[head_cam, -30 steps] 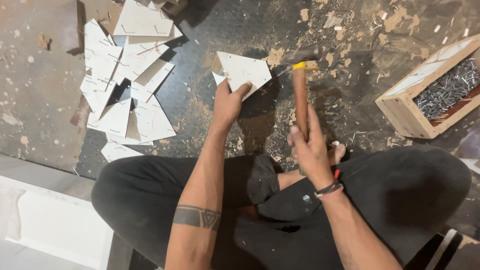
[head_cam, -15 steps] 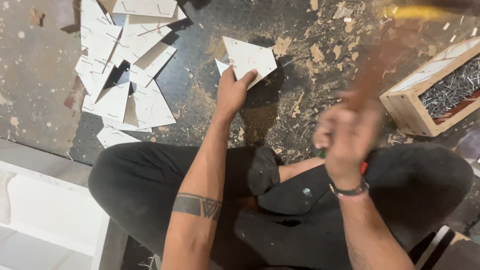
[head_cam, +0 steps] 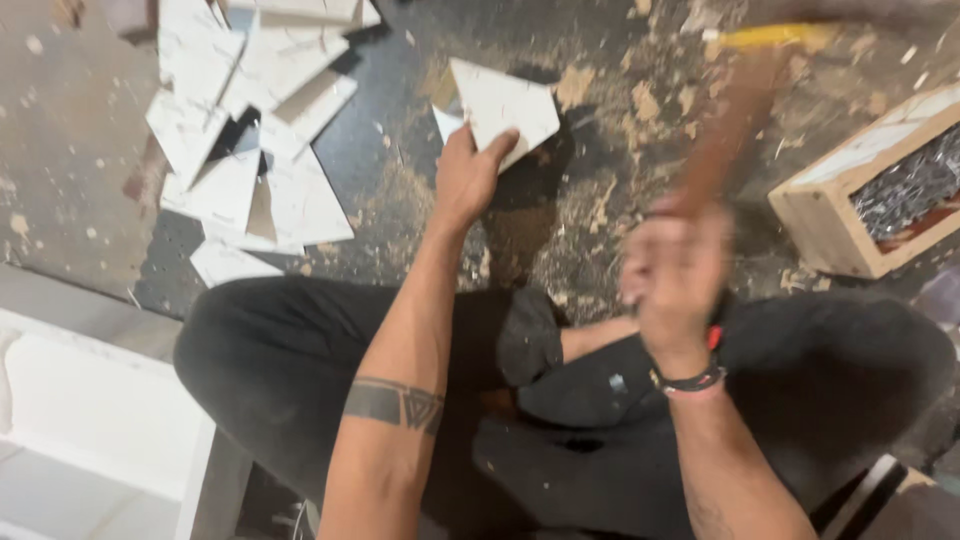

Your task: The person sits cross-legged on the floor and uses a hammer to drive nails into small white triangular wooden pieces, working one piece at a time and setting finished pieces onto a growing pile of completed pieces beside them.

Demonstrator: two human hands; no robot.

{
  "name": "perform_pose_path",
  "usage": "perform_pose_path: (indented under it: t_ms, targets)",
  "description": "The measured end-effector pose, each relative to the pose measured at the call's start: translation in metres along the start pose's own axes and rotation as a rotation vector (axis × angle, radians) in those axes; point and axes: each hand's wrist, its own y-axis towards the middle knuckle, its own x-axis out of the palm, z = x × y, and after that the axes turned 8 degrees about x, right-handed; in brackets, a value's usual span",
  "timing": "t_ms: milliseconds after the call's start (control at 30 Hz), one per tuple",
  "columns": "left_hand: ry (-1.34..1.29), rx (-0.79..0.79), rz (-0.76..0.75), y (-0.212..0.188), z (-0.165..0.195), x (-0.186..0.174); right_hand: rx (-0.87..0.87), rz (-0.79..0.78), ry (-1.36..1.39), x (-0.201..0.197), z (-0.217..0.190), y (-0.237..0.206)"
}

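Head view looks down on a person seated cross-legged in black trousers on a dusty floor strewn with wood chips. The left hand [head_cam: 468, 178] reaches forward and presses on the near edge of a white triangular board piece [head_cam: 503, 108], fingers curled over its corner and thumb against its side, so the piece is pinned to the floor in the far middle of the scene. A smaller white offcut [head_cam: 446, 122] pokes out just left of that piece, touching it. The right hand [head_cam: 672, 272] is blurred, its fingers wrapped tight around the wooden handle of a hammer [head_cam: 722, 150]; the handle slants up and away to the right, and a yellow band shows near the head at the far edge. The hammer is well clear of the board piece, to its right. A pile of white triangular offcuts [head_cam: 250, 150] lies at far left. A wooden box of nails [head_cam: 880, 195] sits at the right. A white panel [head_cam: 90, 400] lies at near left.
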Motion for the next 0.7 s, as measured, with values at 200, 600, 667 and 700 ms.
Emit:
perform_pose_path:
  t_ms: [200, 600, 667, 700]
  targets:
    - [-0.054, -0.163, -0.028, 0.004, -0.001, -0.002, 0.768, 0.643, 1.043, 0.021, 0.039, 0.006]
    - [-0.16, 0.0, 0.029, 0.005, -0.032, 0.002, 0.375, 0.098, -0.478, 0.009, 0.117, 0.02]
    - [-0.177, -0.021, 0.022, 0.005, -0.039, 0.003, -0.266, 0.219, -0.938, 0.009, 0.116, 0.023]
    - [-0.094, -0.065, -0.035, 0.005, -0.042, 0.004, -0.203, 0.182, -0.853, 0.009, 0.113, 0.026]
